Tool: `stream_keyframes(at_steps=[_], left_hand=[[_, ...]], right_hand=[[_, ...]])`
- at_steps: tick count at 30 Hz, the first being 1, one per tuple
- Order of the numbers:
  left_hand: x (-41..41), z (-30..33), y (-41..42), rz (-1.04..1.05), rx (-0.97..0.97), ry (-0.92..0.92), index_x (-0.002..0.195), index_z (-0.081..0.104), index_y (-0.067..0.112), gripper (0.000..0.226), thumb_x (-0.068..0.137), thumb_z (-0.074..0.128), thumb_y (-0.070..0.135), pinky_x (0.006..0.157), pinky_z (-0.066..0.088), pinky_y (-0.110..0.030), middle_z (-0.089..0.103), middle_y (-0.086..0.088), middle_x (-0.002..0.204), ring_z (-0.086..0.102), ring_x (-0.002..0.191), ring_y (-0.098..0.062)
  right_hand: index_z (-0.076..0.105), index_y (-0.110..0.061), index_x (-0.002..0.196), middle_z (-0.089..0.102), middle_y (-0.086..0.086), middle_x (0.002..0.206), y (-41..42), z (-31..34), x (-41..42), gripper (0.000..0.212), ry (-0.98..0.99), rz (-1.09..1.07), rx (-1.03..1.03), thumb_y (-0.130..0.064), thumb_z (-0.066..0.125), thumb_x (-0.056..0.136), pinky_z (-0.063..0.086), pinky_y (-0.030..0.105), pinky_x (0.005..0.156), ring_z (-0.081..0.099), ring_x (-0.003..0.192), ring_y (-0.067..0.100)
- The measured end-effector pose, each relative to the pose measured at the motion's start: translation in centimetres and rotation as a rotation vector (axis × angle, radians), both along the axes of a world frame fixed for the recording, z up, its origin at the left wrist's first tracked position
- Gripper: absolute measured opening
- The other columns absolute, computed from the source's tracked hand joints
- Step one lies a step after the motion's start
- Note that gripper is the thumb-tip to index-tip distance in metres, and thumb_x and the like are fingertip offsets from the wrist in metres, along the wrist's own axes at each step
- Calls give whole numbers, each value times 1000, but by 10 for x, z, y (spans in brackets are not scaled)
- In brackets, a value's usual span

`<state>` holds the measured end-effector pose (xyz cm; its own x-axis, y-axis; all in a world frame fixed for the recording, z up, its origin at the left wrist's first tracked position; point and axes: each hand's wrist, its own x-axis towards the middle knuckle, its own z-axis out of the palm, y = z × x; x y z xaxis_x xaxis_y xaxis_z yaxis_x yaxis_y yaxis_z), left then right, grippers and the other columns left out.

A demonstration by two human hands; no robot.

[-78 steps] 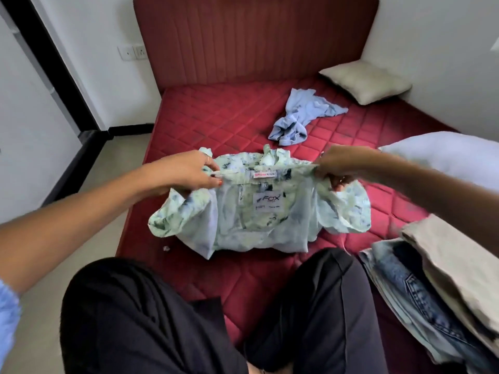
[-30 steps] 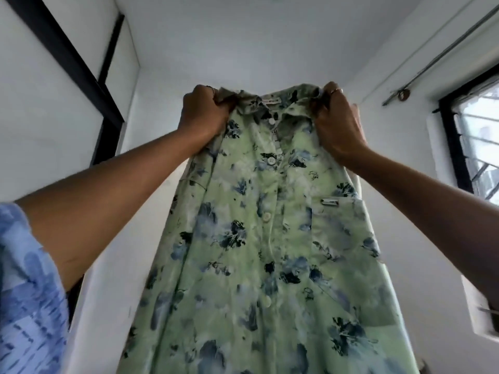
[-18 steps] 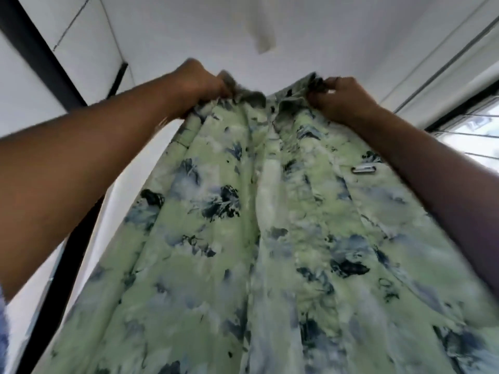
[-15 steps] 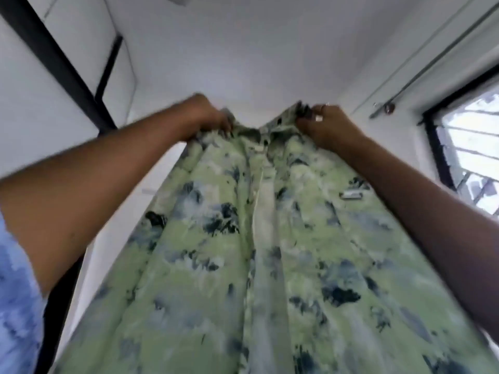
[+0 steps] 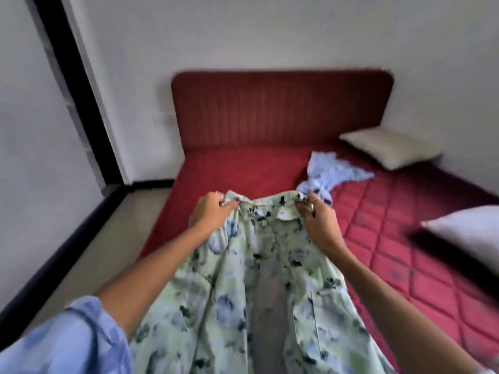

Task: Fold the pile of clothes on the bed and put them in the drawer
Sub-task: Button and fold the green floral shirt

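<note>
A pale green shirt with a blue and black flower print (image 5: 259, 287) stretches from my hands down toward me over the red bed (image 5: 391, 238). My left hand (image 5: 209, 213) grips its left shoulder near the collar. My right hand (image 5: 317, 220) grips the right shoulder. The shirt's front placket runs down the middle, and its lower part is cut off by the frame's bottom edge. A crumpled light blue garment (image 5: 328, 175) lies on the mattress just beyond my right hand. The drawer is not in view.
A beige pillow (image 5: 391, 148) lies at the bed's far right corner by the red headboard (image 5: 280, 109). A white pillow (image 5: 469, 228) sits at the right edge. Beige floor (image 5: 102, 255) runs along the bed's left side, bounded by a white wall with black trim.
My hands have come down from overhead with the shirt, and my view has dropped from the ceiling to the bed. Both hands keep their grip at the shoulders.
</note>
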<state>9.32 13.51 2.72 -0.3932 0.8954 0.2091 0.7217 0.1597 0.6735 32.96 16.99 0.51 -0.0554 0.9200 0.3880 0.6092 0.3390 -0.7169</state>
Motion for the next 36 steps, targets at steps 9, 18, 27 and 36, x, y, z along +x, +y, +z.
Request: stream_keyframes(at_steps=[9, 18, 27, 36], left_hand=[[-20, -144, 117, -45, -195, 189, 60, 37, 19, 48, 92, 55, 49, 60, 33, -32, 49, -1, 64, 51, 69, -26], [-15, -259, 142, 44, -332, 423, 101, 57, 11, 52, 94, 39, 59, 73, 43, -43, 65, -23, 103, 60, 99, -44], [9, -220, 89, -108, 32, 242, 119, 56, 12, 31, 89, 62, 14, 90, 40, -44, 53, -9, 120, 48, 110, -28], [47, -264, 36, -246, -82, -35, 105, 71, 2, 18, 88, 63, 3, 77, 38, -14, 64, -9, 97, 64, 82, -23]], right_hand=[[52, -15, 103, 68, 17, 101, 106, -151, -19, 16, -88, -23, -231, -30, 49, 98, 35, 34, 65, 61, 96, 38], [46, -13, 105, 67, 12, 104, 135, -249, -26, 32, -372, -205, -288, -44, 43, 98, 35, 38, 65, 61, 97, 35], [46, 1, 126, 52, 19, 116, 85, -186, -32, 40, -289, 31, 26, -1, 57, 87, 33, 31, 93, 48, 105, 32], [51, -4, 119, 52, 11, 115, 13, -223, -36, 39, -325, 52, -345, -14, 69, 86, 39, 35, 88, 52, 107, 33]])
